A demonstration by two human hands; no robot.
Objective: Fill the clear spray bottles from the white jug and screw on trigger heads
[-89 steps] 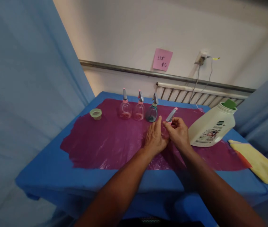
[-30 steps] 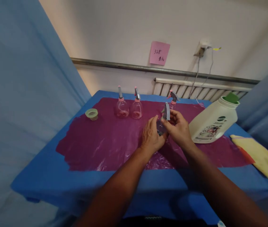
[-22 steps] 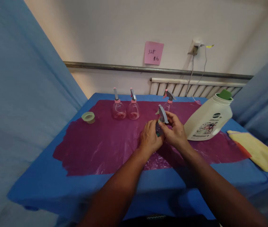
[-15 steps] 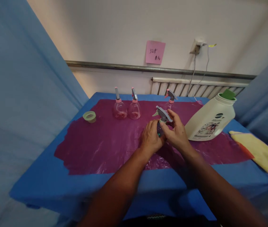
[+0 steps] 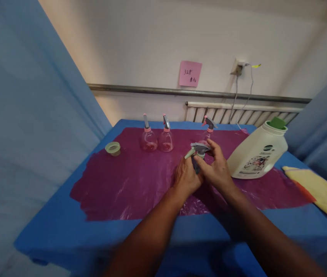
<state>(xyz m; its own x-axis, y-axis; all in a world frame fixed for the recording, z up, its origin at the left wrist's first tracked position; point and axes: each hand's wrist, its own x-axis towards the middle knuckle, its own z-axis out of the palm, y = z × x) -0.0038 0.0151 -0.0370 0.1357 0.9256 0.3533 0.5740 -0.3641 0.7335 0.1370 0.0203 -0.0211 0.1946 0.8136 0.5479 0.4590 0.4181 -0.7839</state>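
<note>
The spray head (image 5: 200, 147) is turning since the earlier frame — my left fingers (image 5: 181, 165) are gripping the bottle (image 5: 195, 164), my right fingers (image 5: 215, 150) the collar (image 5: 200, 155) — I'm keeping both coaxial.

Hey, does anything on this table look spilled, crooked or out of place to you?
Mildly, yes. The green piece in the neck of the white jug pokes up at a slant rather than sitting flat like a cap. The purple sheet is wrinkled, with an uneven left edge. I see no clear spill.
</note>
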